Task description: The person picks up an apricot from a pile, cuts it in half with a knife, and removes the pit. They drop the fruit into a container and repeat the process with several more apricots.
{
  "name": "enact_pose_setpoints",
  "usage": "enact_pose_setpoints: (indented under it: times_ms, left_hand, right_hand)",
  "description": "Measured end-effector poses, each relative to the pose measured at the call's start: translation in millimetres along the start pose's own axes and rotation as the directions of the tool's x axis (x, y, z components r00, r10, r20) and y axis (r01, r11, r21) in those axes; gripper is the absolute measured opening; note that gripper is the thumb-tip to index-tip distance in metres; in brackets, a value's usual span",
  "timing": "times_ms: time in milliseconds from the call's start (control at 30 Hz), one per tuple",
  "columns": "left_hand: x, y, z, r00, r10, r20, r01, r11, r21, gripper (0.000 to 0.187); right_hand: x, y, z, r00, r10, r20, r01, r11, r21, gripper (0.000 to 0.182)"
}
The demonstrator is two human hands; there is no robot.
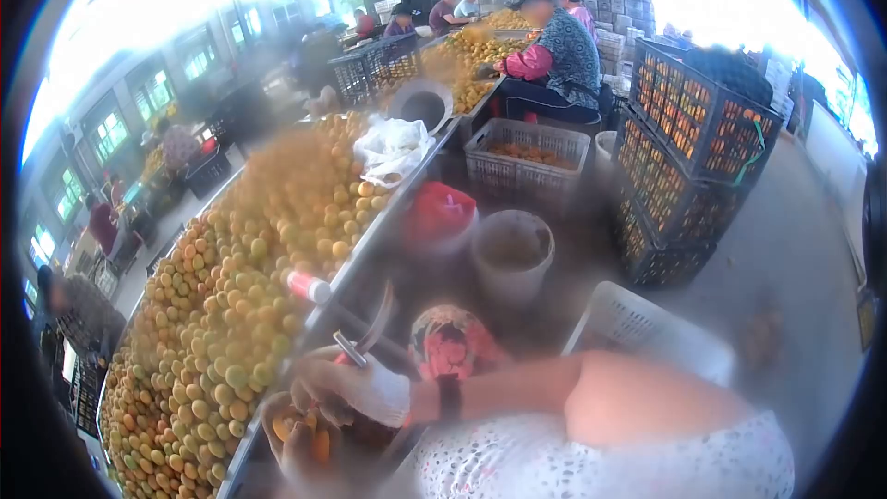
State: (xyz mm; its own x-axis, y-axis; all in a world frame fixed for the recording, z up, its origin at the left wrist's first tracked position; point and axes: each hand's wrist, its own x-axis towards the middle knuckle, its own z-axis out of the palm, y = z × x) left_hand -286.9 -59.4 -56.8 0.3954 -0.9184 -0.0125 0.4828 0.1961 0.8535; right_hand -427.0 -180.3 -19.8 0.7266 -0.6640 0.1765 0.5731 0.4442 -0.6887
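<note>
My right hand [356, 386], in a soiled white glove and with a dark band at the wrist, is closed around a short metal tool [349, 348] whose end sticks out above the fingers. Just below it, my left hand [291, 439] is curled around an orange apricot [320, 444]; the fingers partly cover the fruit. Both hands are close together at the edge of a long table heaped with yellow-orange apricots [199, 342]. A red-and-white bottle [309, 286] lies on the heap near the rim. Lens haze blurs the fingertips.
A white plastic bag [393, 150] lies farther up the table. Beside it on the floor are a white bucket [513, 254], a red bag [439, 212] and a grey crate [527, 155]. Stacked black crates [688, 162] hold fruit. A co-worker [564, 55] sits at the table.
</note>
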Motion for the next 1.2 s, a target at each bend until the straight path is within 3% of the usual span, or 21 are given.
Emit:
enact_pose_setpoints:
  times_ms: [133,233,300,333,367,400,433,467,500,533,567,600,633,667,733,800,900,967,1033,1100,1200]
  left_hand:
    - [6,2,30,0.989,0.104,-0.105,-0.08,0.975,0.21,0.041]
    - [19,-6,32,0.968,0.25,0.037,-0.252,0.946,0.203,0.033]
    - [30,-14,9,0.816,0.511,0.271,-0.53,0.472,0.704,0.041]
    - [37,-12,11,0.814,0.515,0.267,-0.529,0.471,0.706,0.041]
    - [41,-8,15,0.721,0.517,0.461,-0.645,0.258,0.719,0.042]
    - [40,-6,14,0.631,0.463,0.623,-0.716,0.038,0.697,0.043]
    - [43,-21,2,0.853,0.347,0.389,-0.5,0.331,0.801,0.043]
    - [38,-11,24,0.859,0.397,0.322,-0.388,0.096,0.917,0.041]
    - [47,-10,20,0.796,0.452,0.403,-0.497,0.108,0.861,0.047]
    - [58,-18,5,0.832,0.45,0.325,-0.427,0.145,0.893,0.042]
    - [60,-13,0,0.923,0.352,0.154,-0.257,0.267,0.929,0.036]
    - [63,-13,-17,0.979,0.204,-0.002,-0.12,0.583,0.803,0.029]
    - [68,-18,-38,0.989,0.144,-0.043,-0.072,0.707,0.704,0.026]
    - [69,-20,-56,0.983,0.156,-0.098,-0.024,0.636,0.771,0.024]
    - [73,-20,-92,0.967,0.194,-0.165,0.032,0.551,0.834,0.023]
    - [67,-14,-126,0.89,0.428,-0.159,-0.096,0.517,0.851,0.023]
    - [26,26,-177,0.805,0.483,-0.345,0.099,0.463,0.881,0.028]
    - [-8,48,-229,0.683,0.684,-0.256,0.28,0.08,0.957,0.032]
    - [-47,78,-275,0.63,0.681,-0.374,0.493,0.022,0.87,0.039]
    - [-84,98,-353,0.552,0.777,-0.303,0.648,-0.171,0.742,0.041]
    - [-79,143,-329,0.404,0.841,-0.36,0.755,-0.085,0.65,0.057]
  right_hand:
    - [2,3,0,0.999,0.016,-0.03,-0.018,0.996,-0.084,0.036]
    - [4,12,-1,0.987,0.09,-0.136,-0.086,0.995,0.041,0.035]
    - [4,12,-4,0.979,0.094,-0.181,-0.073,0.99,0.118,0.035]
    - [1,3,0,0.941,0.155,-0.302,-0.123,0.985,0.121,0.035]
    - [-1,3,4,0.882,0.231,-0.411,-0.191,0.972,0.135,0.035]
    - [3,6,2,0.914,0.157,-0.375,-0.122,0.986,0.114,0.032]
    - [3,10,-6,0.875,0.186,-0.447,-0.144,0.981,0.128,0.03]
    - [4,7,-6,0.892,0.171,-0.419,-0.142,0.985,0.099,0.026]
    - [5,11,-11,0.919,0.116,-0.378,-0.118,0.993,0.017,0.016]
    - [8,19,-25,0.96,-0.12,-0.253,-0.008,0.892,-0.452,0.014]
    - [12,24,-22,0.934,-0.168,-0.316,0.046,0.932,-0.359,0.021]
    - [20,27,-38,0.973,-0.066,-0.222,0.044,0.994,-0.103,0.028]
    - [15,15,-27,0.973,-0.108,-0.202,0.063,0.974,-0.219,0.035]
    - [22,20,-43,0.98,-0.144,-0.14,0.093,0.944,-0.318,0.036]
    - [27,19,-35,0.943,-0.076,-0.323,-0.03,0.949,-0.313,0.026]
    - [32,25,-45,0.937,-0.026,-0.35,-0.133,0.897,-0.422,0.024]
    - [34,28,-45,0.943,0.015,-0.333,-0.175,0.871,-0.458,0.024]
    - [35,31,-48,0.943,0.039,-0.329,-0.197,0.865,-0.462,0.024]
    - [39,37,-54,0.928,0.114,-0.354,-0.265,0.87,-0.416,0.023]
    - [44,43,-54,0.934,0.129,-0.334,-0.266,0.875,-0.405,0.024]
    - [52,59,-56,0.922,0.181,-0.341,-0.316,0.862,-0.397,0.025]
